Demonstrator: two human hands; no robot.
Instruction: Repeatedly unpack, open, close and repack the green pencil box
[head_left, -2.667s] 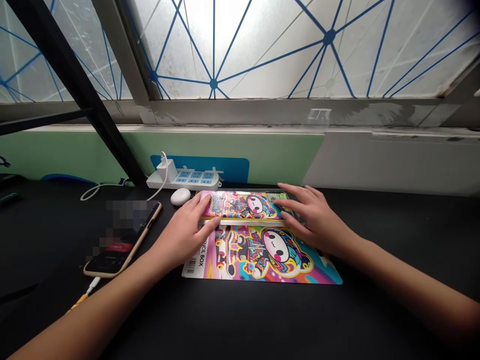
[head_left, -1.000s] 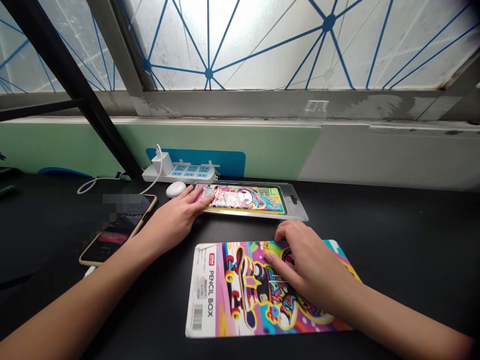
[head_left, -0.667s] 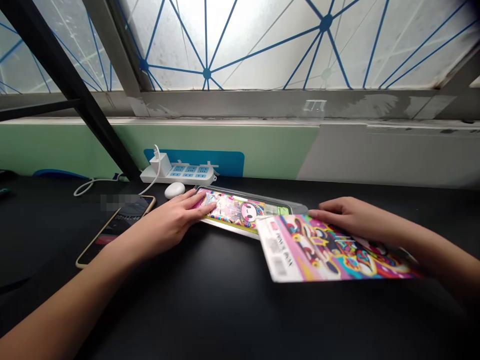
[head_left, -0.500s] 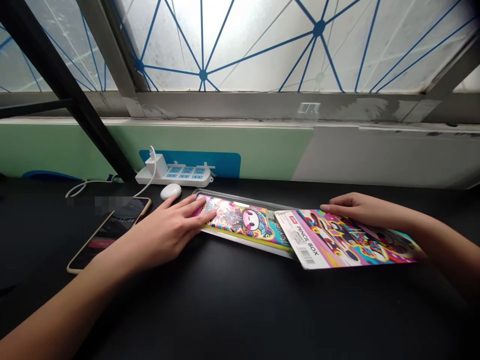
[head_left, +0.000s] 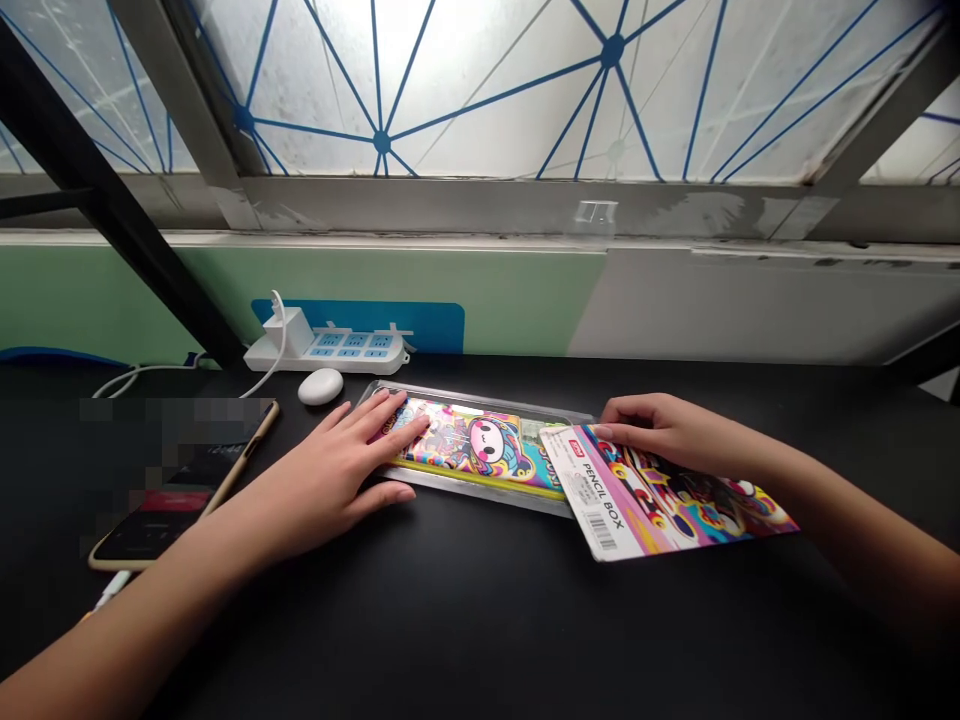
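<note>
A colourful pencil box (head_left: 480, 446) lies in a clear plastic shell on the black desk (head_left: 465, 620). My left hand (head_left: 341, 470) rests flat on its left end, fingers spread. My right hand (head_left: 667, 430) grips the far edge of the printed cardboard insert (head_left: 660, 495) marked PENCIL BOX. The insert lies tilted to the right of the pencil box, and its left corner overlaps the shell's right end.
A phone (head_left: 180, 485) with a cable lies at the left. A white power strip (head_left: 330, 350) with a charger and a small white oval case (head_left: 320, 386) sit by the green wall. A black diagonal strut (head_left: 112, 200) rises at the left.
My right hand slid the cardboard insert out from under the pencil box, lifted it and carried it to the right, where it now rests. My left hand stayed on the pencil box.
</note>
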